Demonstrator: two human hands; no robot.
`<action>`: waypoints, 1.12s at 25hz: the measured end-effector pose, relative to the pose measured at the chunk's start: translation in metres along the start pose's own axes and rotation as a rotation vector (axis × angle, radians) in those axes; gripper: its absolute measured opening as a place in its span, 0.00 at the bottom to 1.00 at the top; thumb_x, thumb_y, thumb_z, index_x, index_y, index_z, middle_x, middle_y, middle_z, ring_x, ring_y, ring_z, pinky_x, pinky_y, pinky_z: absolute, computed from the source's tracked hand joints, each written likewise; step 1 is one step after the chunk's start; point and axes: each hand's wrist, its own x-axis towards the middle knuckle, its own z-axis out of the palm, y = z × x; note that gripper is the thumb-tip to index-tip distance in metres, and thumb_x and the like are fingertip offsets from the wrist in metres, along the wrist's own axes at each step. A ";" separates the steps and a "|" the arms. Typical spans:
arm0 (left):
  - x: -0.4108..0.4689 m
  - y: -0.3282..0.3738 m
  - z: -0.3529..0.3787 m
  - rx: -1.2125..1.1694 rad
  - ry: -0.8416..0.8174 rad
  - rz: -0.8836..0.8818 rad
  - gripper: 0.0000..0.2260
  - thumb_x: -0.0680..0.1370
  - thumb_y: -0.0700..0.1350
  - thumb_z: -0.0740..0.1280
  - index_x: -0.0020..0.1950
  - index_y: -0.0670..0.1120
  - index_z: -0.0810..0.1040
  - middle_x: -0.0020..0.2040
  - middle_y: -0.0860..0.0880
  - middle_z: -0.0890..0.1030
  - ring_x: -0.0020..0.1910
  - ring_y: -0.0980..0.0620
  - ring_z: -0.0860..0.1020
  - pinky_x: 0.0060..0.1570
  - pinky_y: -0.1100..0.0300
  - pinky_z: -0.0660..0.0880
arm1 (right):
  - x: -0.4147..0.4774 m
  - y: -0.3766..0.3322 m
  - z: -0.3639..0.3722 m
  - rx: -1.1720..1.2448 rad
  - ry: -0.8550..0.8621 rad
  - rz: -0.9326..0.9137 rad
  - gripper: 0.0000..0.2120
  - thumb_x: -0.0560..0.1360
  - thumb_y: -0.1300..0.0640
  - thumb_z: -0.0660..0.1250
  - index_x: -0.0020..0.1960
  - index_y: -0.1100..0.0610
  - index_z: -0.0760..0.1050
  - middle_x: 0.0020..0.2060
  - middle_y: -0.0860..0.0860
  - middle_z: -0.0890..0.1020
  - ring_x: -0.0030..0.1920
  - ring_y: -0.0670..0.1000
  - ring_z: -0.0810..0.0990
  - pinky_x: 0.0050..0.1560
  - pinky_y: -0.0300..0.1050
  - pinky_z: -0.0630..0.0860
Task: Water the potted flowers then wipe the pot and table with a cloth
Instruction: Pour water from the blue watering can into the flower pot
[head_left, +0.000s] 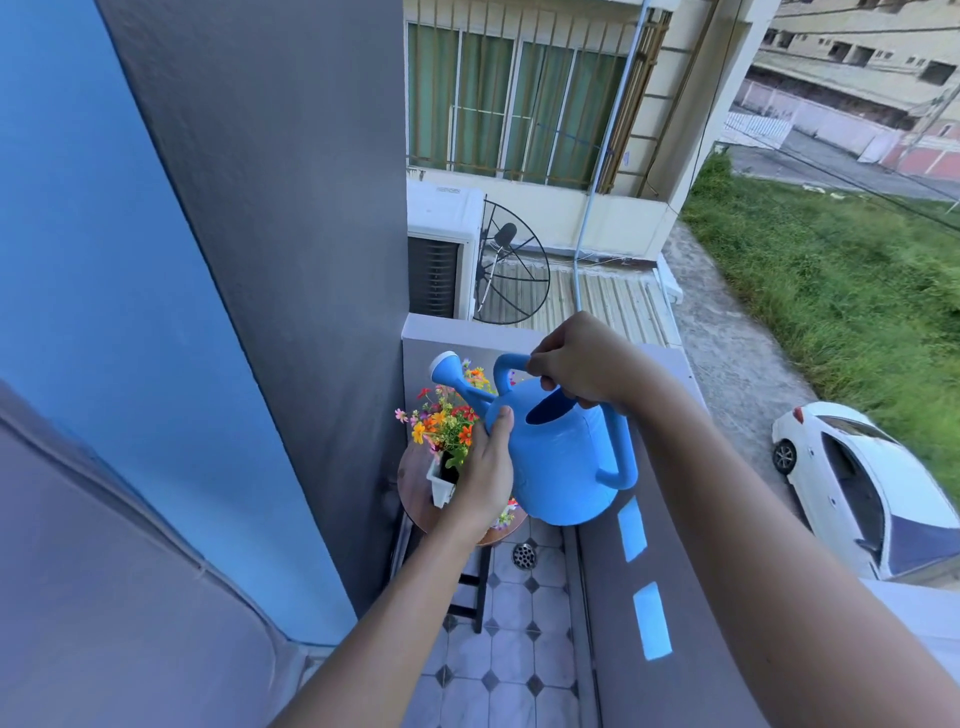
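I hold a blue watering can (563, 457) above a small round wooden table (413, 480). My right hand (584, 364) is closed around the can's top handle. My left hand (488, 470) presses flat against the can's left side, below the spout. The spout, with its white rose head (445, 366), points left and slightly up, over the flowers. On the table stands a white pot (439, 483) of orange, red, yellow and pink flowers (444, 421), partly hidden by my left hand. A flowered thing (506, 517) peeks out under the can; no cloth is identifiable.
The table stands in the far corner of a narrow balcony with a tiled floor (511, 654) and a floor drain (523, 555). A grey wall (270, 260) rises on the left, a grey parapet (654, 597) on the right. Beyond are a satellite dish (511, 270) and a white car (862, 488).
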 end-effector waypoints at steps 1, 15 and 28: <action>-0.006 -0.004 0.001 -0.003 0.002 -0.005 0.14 0.83 0.59 0.53 0.65 0.56 0.66 0.55 0.56 0.77 0.51 0.61 0.76 0.60 0.46 0.74 | -0.006 0.003 0.001 -0.002 -0.004 -0.005 0.08 0.76 0.64 0.67 0.41 0.65 0.82 0.25 0.51 0.79 0.24 0.54 0.67 0.22 0.38 0.66; -0.086 -0.055 0.064 0.042 -0.069 -0.066 0.14 0.82 0.60 0.53 0.67 0.60 0.60 0.57 0.60 0.69 0.51 0.66 0.70 0.59 0.53 0.69 | -0.090 0.069 -0.016 -0.043 -0.020 0.040 0.08 0.76 0.63 0.68 0.45 0.67 0.84 0.25 0.51 0.79 0.25 0.54 0.67 0.20 0.37 0.66; -0.093 -0.057 0.103 0.118 -0.162 -0.081 0.23 0.83 0.60 0.51 0.76 0.53 0.60 0.55 0.60 0.68 0.50 0.65 0.70 0.60 0.52 0.71 | -0.119 0.099 -0.045 -0.065 0.081 0.124 0.14 0.77 0.62 0.67 0.33 0.63 0.78 0.14 0.45 0.72 0.21 0.52 0.67 0.22 0.39 0.67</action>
